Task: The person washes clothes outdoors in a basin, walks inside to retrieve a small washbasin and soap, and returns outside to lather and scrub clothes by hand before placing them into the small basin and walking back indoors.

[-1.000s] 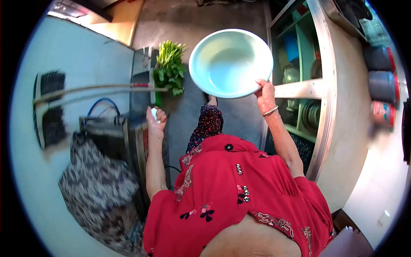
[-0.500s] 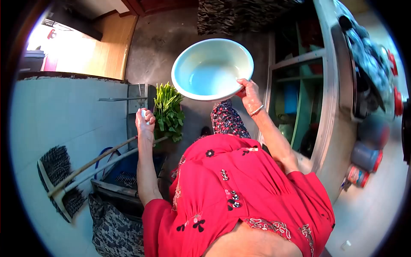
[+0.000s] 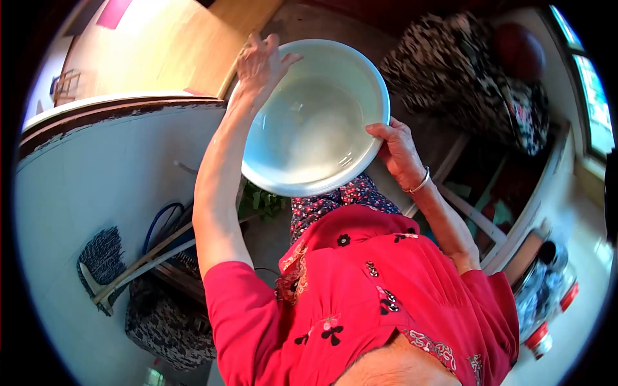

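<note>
A large pale basin [image 3: 315, 122] hangs tilted in front of my body, with a little clear liquid inside. My right hand [image 3: 398, 151] grips its right rim, thumb over the edge and fingers beneath; a bracelet circles that wrist. Over the basin's upper left rim, my left hand [image 3: 259, 64] is raised with its fingers apart and nothing visible in it. Green leafy vegetables [image 3: 261, 201] show partly beneath the basin, which hides the rest of them.
A broom [image 3: 102, 267] leans at the left wall, beside a camouflage-patterned cloth [image 3: 168, 328]. Wooden shelving [image 3: 473, 212] stands at the right, below a patterned cloth heap [image 3: 460, 77]. Red-lidded jars [image 3: 539, 340] are at the lower right.
My left hand has risen from beside the vegetables to the basin's upper left, and its fingers have opened. The view has turned, and the basin appears larger, still in my right hand.
</note>
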Action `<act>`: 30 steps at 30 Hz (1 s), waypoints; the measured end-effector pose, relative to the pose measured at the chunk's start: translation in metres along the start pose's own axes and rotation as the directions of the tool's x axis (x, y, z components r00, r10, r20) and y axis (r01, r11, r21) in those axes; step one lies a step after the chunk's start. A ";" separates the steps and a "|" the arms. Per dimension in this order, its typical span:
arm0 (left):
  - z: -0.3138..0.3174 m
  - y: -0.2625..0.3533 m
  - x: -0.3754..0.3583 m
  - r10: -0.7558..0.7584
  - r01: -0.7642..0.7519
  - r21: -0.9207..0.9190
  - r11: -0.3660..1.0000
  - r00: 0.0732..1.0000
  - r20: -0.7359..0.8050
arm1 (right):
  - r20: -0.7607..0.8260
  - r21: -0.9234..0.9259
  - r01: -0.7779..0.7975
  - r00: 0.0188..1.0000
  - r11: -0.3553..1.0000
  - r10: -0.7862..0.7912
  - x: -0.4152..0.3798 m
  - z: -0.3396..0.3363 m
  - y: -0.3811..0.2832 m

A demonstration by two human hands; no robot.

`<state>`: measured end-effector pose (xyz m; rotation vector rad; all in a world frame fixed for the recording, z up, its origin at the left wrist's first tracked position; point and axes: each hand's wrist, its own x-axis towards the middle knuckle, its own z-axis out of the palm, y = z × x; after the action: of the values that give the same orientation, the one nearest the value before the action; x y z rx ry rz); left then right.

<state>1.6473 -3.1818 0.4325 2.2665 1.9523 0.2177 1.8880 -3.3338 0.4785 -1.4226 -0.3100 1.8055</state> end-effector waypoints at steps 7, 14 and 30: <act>-0.011 -0.099 0.079 -0.168 0.142 0.127 0.982 0.959 0.230 | 0.139 -0.087 -0.049 0.988 0.995 0.061 0.096 0.101 -0.043; -0.034 -0.200 0.139 -0.259 0.231 0.139 0.963 0.935 0.240 | 0.240 -0.107 -0.134 0.958 0.985 0.157 0.183 0.195 -0.094; -0.106 -0.390 0.251 -0.674 0.630 -0.314 0.710 0.738 -0.041 | 0.443 -0.221 -0.135 0.869 0.966 0.223 0.418 0.338 -0.212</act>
<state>1.2850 -2.8751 0.4620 1.2922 2.4740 0.5485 1.6551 -2.8069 0.4309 -1.1476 -0.6212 2.3210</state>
